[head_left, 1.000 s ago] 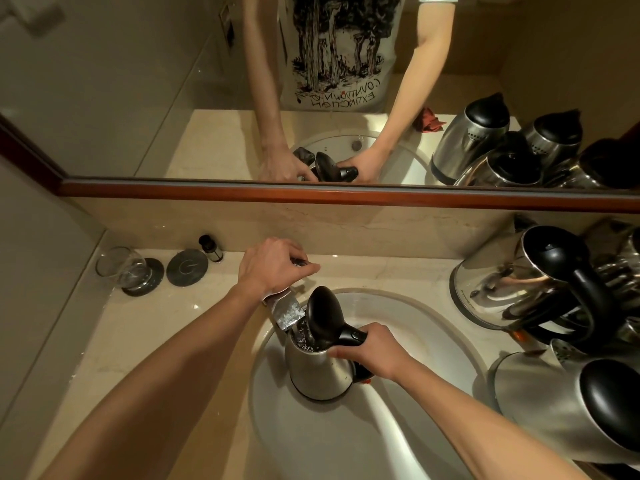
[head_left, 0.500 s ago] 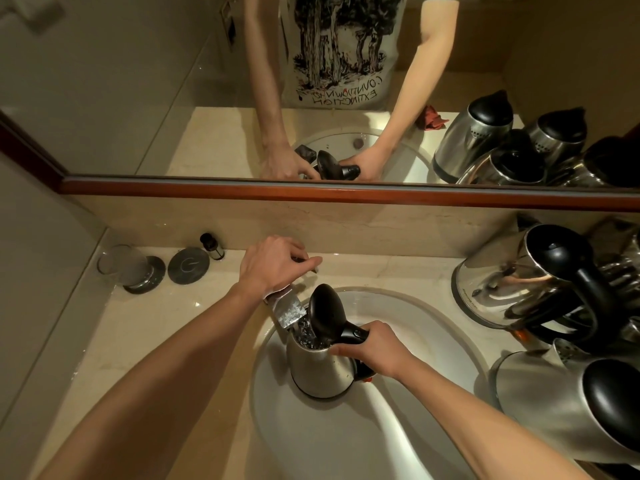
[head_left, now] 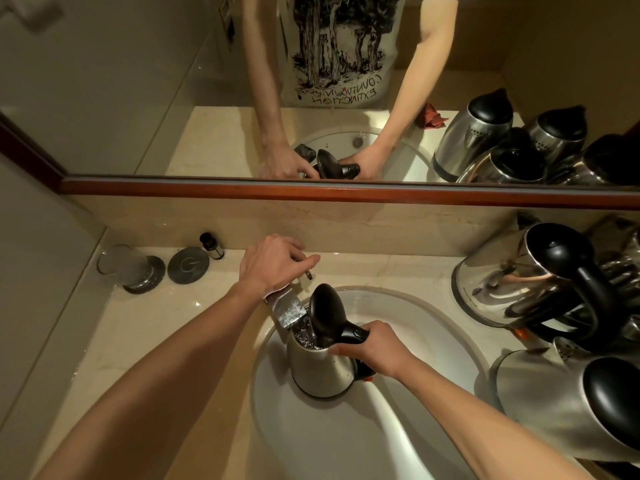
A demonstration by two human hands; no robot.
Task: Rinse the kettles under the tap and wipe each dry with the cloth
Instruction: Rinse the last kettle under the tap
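Note:
A steel kettle (head_left: 320,370) stands upright in the white sink (head_left: 433,327), its black lid (head_left: 325,315) tipped open under the chrome tap spout (head_left: 289,311). Water churns inside its mouth. My right hand (head_left: 375,348) grips the kettle's black handle. My left hand (head_left: 273,263) is curled over the tap handle behind the spout. A red cloth (head_left: 433,117) shows only in the mirror, on the counter by the sink.
Several steel kettles (head_left: 526,282) with black lids crowd the counter on the right, the nearest one (head_left: 568,403) at the sink's edge. A glass (head_left: 121,266), a round coaster (head_left: 188,265) and a small bottle (head_left: 209,242) stand at the back left. A mirror runs above.
Both hands and the kettle keep their places. Only the view has shifted slightly.

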